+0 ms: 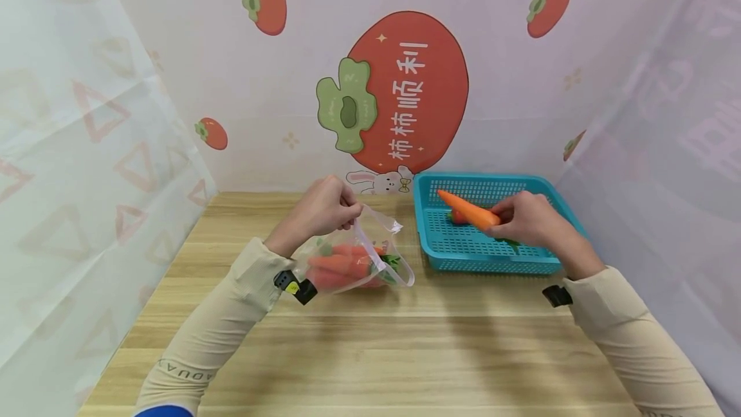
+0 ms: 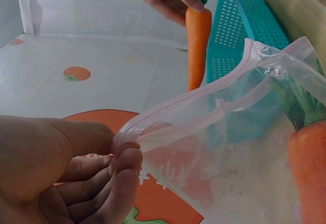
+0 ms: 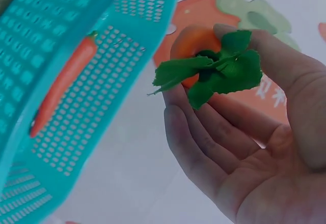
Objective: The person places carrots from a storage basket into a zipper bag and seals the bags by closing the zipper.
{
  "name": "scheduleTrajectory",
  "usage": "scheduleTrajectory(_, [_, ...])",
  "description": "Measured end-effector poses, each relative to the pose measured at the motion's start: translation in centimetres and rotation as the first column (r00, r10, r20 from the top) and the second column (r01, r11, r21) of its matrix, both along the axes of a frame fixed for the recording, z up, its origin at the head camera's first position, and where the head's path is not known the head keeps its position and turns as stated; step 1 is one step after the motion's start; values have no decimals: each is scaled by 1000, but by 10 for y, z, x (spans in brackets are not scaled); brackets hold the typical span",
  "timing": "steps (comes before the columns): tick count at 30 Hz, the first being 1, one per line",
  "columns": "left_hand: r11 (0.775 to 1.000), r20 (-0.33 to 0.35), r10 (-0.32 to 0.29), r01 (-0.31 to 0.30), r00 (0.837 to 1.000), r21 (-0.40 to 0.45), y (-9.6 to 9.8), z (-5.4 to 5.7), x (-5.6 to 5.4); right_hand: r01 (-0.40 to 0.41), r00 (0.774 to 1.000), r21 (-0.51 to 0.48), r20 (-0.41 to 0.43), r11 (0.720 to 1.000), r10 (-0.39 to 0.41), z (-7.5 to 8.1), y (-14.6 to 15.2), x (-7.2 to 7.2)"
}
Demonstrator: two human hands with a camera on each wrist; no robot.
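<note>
My left hand [image 1: 331,203] pinches the pink-edged rim of a clear plastic bag [image 2: 239,89] between thumb and fingers, and its mouth gapes to the right. Inside the bag lie several orange-red carrots [image 1: 341,266] with green leaves [image 1: 391,261]. Above the basket, my right hand [image 1: 528,219] grips an orange carrot [image 1: 467,210] near its leafy end, the tip pointing up and left. The right wrist view shows the carrot's green leaves [image 3: 224,74] beside the fingers. Within the turquoise basket [image 1: 425,237] is a long red vegetable with a green stem [image 3: 66,84], like a chili pepper.
The basket stands at the back right of the wooden table [image 1: 370,352], close to the backdrop [image 1: 498,82] printed with persimmons. White printed sheets [image 1: 75,166] hang along both sides. The bag lies on the table to the left of the basket.
</note>
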State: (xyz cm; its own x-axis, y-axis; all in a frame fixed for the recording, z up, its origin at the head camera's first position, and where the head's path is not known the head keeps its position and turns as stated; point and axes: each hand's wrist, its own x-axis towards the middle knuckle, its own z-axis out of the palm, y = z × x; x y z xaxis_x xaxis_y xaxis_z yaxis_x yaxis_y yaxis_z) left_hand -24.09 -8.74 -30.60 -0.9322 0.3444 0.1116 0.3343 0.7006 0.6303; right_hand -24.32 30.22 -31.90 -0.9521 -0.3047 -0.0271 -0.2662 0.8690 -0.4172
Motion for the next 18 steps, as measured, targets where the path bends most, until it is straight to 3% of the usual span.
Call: scheduleTrajectory(18, [1000, -14, -14, 14, 1000, -4, 5, 1, 1, -146, 989, -6, 27, 989, 146, 29, -27, 36])
